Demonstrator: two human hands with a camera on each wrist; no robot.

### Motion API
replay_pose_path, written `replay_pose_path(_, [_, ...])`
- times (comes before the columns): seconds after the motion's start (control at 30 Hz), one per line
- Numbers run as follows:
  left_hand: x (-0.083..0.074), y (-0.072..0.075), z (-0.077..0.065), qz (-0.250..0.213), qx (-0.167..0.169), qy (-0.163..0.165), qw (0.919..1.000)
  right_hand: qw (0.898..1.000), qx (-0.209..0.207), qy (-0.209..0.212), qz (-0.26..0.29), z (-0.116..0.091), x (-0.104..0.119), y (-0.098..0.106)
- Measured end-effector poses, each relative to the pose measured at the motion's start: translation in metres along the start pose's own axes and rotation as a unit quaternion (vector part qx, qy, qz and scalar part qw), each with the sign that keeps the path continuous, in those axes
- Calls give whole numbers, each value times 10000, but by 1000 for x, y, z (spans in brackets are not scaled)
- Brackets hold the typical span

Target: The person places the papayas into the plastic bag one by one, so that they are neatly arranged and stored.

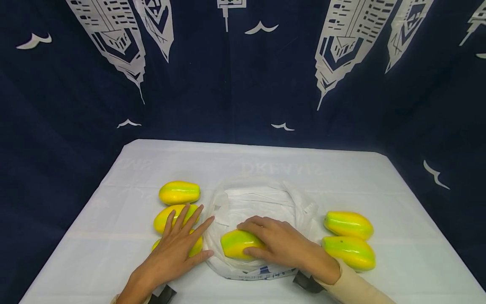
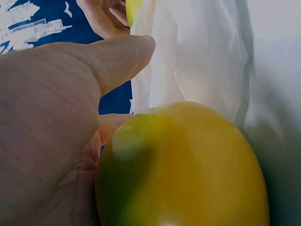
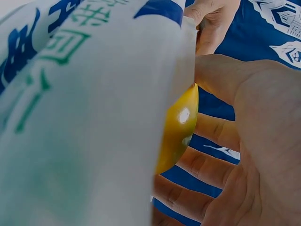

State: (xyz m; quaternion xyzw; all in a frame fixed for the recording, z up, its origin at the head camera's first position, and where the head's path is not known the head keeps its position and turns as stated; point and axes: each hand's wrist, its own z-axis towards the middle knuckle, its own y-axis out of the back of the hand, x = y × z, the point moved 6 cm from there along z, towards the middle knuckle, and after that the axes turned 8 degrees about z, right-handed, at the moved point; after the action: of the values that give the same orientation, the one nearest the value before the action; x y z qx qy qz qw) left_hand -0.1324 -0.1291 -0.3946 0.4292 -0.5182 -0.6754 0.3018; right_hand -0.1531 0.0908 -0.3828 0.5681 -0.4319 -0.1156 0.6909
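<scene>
My right hand point(image 1: 282, 242) grips a yellow-green papaya point(image 1: 238, 244) with thumb below and fingers over its top. This papaya is within the opening of a white plastic bag point(image 1: 262, 200), whose printed near side point(image 3: 94, 117) fills much of the right wrist view. My left hand point(image 1: 176, 253) is spread over the left-hand papayas, fingers straight and thumb near the bag's left edge. Beneath it lie a nearest papaya point(image 1: 196, 248), partly covered, and a middle papaya point(image 1: 162, 220). In the left wrist view one papaya point(image 2: 188, 174) is right beside the palm.
A third papaya point(image 1: 179, 192) lies at the back of the left column. To the right of the bag are two more, a far papaya point(image 1: 348, 224) and a near papaya point(image 1: 351, 253), by my right forearm. A white cloth point(image 1: 125, 202) covers the table, before a dark blue patterned curtain point(image 1: 228, 84).
</scene>
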Motion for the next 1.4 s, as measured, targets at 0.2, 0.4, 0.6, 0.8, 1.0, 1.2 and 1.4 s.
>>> replay_pose_path(0.2, [0, 1, -1, -14, -46, -20, 10000, 10000, -21, 5, -65, 0, 1, 0])
replay_pose_path(0.4, [0, 1, -1, -51, -13, -16, 10000, 10000, -48, 18, -58, 0, 0, 0])
replay_pose_path(0.6, [1, 0, 0, -35, 49, 7, 10000, 9999, -113, -11, 4, -2, -2, 2])
replay_pose_path(0.8, [1, 0, -1, -31, -9, 20, 10000, 9998, -161, -111, 22, -5, -3, 5])
replay_pose_path(1.0, [1, 1, -2, -23, -28, -6, 10000, 9993, -363, -96, -82, -10, -4, 14])
replay_pose_path(1.2, [1, 2, -1, -13, -69, -29, 10000, 9978, -648, -61, -158, -16, -6, 26])
replay_pose_path(1.4, [1, 2, -2, -52, -121, -40, 9999, 9965, -766, -321, -104, -27, -12, 40])
